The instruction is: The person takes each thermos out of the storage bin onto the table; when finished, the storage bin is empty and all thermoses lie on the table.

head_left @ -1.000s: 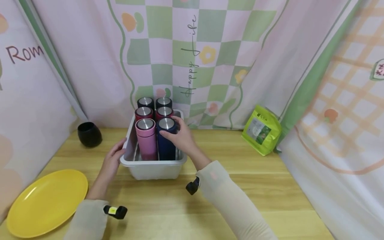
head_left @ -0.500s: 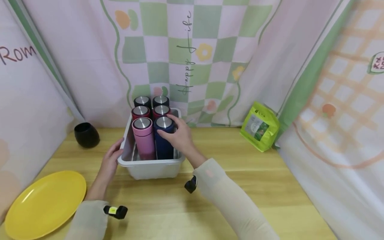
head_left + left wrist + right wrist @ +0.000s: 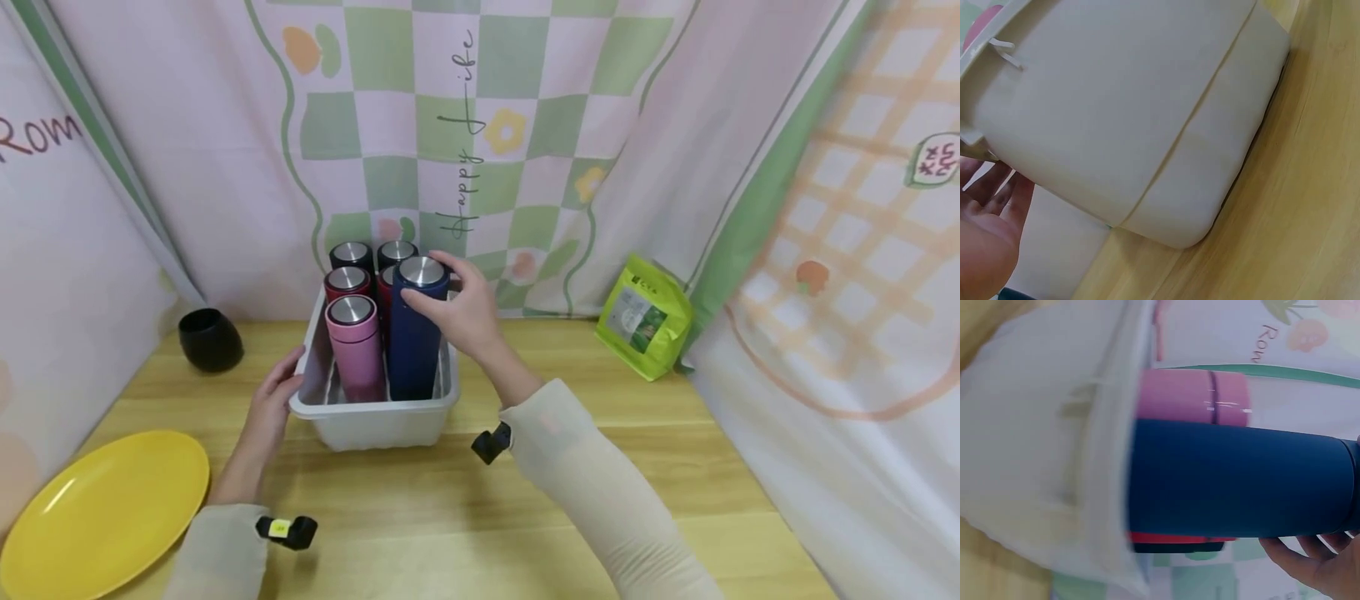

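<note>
In the head view, a light grey plastic bin (image 3: 382, 425) holds several upright thermos flasks with steel-topped lids. My right hand (image 3: 468, 312) grips the upper part of a dark blue thermos flask (image 3: 416, 342), thumb on the near side. This flask stands higher than the others, its lower end still inside the bin. Beside it on the left is a pink thermos flask (image 3: 356, 358); red flasks (image 3: 347, 282) and black flasks (image 3: 351, 254) are behind. My left hand (image 3: 270, 404) rests against the bin's left rim; in the left wrist view, its fingers (image 3: 1016, 203) touch the outer wall.
A yellow oval plate (image 3: 105, 517) lies at the front left of the wooden table (image 3: 420, 517). Behind it stands a black cup (image 3: 211, 340). A green pouch (image 3: 645, 317) stands at the back right. Patterned curtains (image 3: 487, 150) enclose the back and sides.
My right hand has raised the blue flask, which now stands above its neighbours and partly covers a red one. My left hand stays at the bin's rim. The head view has shifted slightly.
</note>
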A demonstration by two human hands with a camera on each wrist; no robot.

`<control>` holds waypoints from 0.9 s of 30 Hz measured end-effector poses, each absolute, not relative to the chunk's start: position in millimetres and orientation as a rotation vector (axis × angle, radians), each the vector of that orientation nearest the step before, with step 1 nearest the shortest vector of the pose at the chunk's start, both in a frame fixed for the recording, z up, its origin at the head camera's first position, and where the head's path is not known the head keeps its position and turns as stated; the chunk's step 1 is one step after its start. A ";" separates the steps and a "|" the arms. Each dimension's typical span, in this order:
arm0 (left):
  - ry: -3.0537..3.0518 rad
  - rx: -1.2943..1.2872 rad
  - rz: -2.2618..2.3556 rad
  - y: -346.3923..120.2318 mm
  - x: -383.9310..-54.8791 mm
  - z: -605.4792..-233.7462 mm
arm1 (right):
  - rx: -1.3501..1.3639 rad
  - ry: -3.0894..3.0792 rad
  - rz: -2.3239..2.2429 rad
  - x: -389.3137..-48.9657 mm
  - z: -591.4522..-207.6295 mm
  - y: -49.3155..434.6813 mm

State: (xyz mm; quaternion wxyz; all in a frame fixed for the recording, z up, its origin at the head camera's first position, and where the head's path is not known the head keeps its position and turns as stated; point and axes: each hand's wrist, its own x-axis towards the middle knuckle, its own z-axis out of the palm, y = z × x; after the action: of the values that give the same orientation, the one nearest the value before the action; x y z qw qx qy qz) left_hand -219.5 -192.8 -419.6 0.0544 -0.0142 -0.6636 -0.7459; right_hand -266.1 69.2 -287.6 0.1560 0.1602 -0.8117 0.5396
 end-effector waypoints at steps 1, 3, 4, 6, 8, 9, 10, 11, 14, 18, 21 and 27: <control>-2.024 -0.042 -2.263 -193.1 -219.4 -419.5 | 0.454 -2.322 1.536 -265.3 -282.8 70.3; -2.038 -0.041 -2.261 -193.8 -219.3 -419.6 | 0.440 -2.324 1.534 -263.8 -273.8 72.9; -2.041 -0.040 -2.261 -193.9 -219.2 -419.5 | 0.438 -2.322 1.550 -262.8 -269.3 74.4; -2.040 -0.036 -2.264 -194.1 -219.1 -419.6 | 0.432 -2.317 1.587 -261.1 -260.5 78.3; -2.031 -0.032 -2.267 -194.1 -219.1 -419.7 | 0.433 -2.300 1.644 -259.4 -251.9 83.5; -2.030 -0.030 -2.266 -194.2 -219.0 -419.7 | 0.429 -2.289 1.659 -258.5 -247.7 86.5; -2.028 -0.030 -2.266 -194.4 -219.0 -419.7 | 0.427 -2.277 1.675 -257.5 -243.5 89.7; -2.027 -0.027 -2.265 -194.6 -218.9 -419.8 | 0.422 -2.263 1.686 -256.7 -239.3 93.0; -2.041 -0.009 -2.260 -195.1 -218.1 -419.1 | 0.403 -2.209 1.720 -254.1 -226.8 102.9; -2.060 0.019 -2.249 -194.8 -217.9 -417.9 | 0.378 -2.148 1.806 -251.6 -211.3 115.4; -2.072 0.034 -2.244 -194.5 -218.5 -417.4 | 0.379 -2.112 1.844 -251.1 -202.4 125.5; -2.092 0.043 -2.233 -193.4 -218.4 -416.3 | 0.331 -2.106 1.808 -255.5 -194.6 152.3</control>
State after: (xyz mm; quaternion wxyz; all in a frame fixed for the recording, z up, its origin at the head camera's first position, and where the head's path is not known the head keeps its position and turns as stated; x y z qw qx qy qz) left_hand -218.4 -193.4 -416.3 0.0409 0.0140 -0.6831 -0.7290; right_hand -255.5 152.3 -194.6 0.1723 0.1168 -0.7422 0.6370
